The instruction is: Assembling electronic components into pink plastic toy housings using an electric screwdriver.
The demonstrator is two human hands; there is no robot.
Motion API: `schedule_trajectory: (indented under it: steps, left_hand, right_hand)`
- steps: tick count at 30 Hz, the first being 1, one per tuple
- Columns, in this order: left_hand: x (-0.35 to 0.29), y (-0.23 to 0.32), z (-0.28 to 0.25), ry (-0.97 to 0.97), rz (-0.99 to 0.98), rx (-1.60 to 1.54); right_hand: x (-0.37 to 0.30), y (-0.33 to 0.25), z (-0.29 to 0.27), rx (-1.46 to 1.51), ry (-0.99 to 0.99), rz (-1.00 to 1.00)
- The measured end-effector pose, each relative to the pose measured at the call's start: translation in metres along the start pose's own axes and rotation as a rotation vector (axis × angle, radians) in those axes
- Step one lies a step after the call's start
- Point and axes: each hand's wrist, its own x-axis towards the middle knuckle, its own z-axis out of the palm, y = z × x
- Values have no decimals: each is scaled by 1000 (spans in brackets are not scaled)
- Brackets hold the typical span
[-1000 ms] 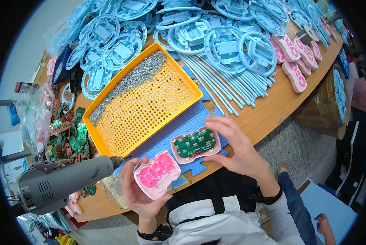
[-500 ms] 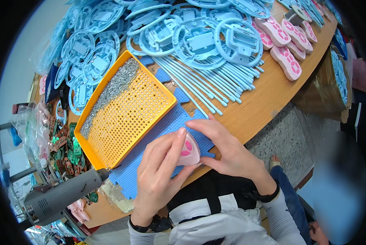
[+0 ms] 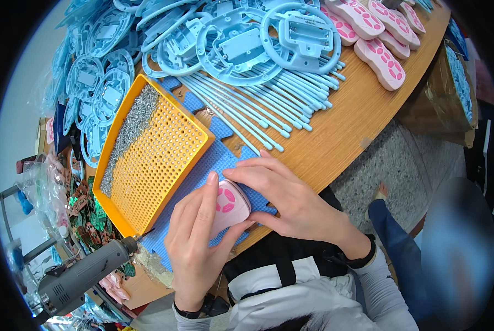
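Between my hands is a pale pink plastic casing with darker pink petal-shaped pads on its face. My left hand wraps round its left side, thumb along the near edge, and covers part of it. From the other side my right hand grips the casing's end, fingers at the far edge and thumb at the near corner. Beneath them lies a blue textured mat. A yellow tray with a perforated plate and a heap of small silver screws rests on the mat, left of my hands.
A grey electric screwdriver points at the tray's near corner. Light blue ring-shaped frames and thin blue rods lie at the far side. Several pink casings are piled at far right. Circuit boards lie left, beyond the tray.
The casing has tilted so that more of its padded face shows. Both hands stay on it. The whole view has shifted a little, with the tray and frames now further left.
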Motion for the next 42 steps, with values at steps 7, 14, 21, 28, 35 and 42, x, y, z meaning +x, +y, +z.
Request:
schedule_trajectory:
  steps: [7, 14, 21, 28, 35, 42]
  left_hand:
    - [-2, -2, 4, -15, -13, 2]
    - [-1, -1, 5, -6, -50, 10]
    - [-3, -3, 7, -15, -59, 21]
    - [-11, -9, 14, 44, -96, -75]
    - [-40, -32, 5, 230, -94, 55]
    - [-66, -30, 1, 164, -572, -619]
  right_hand:
    - [-2, 2, 1, -23, -2, 2]
    - [-1, 4, 2, -44, 3, -3]
    - [-1, 1, 0, -105, -40, 3]
    - [8, -7, -9, -185, -111, 46]
    - [19, -21, -9, -385, -230, 58]
    - [4, -17, -2, -221, -178, 97]
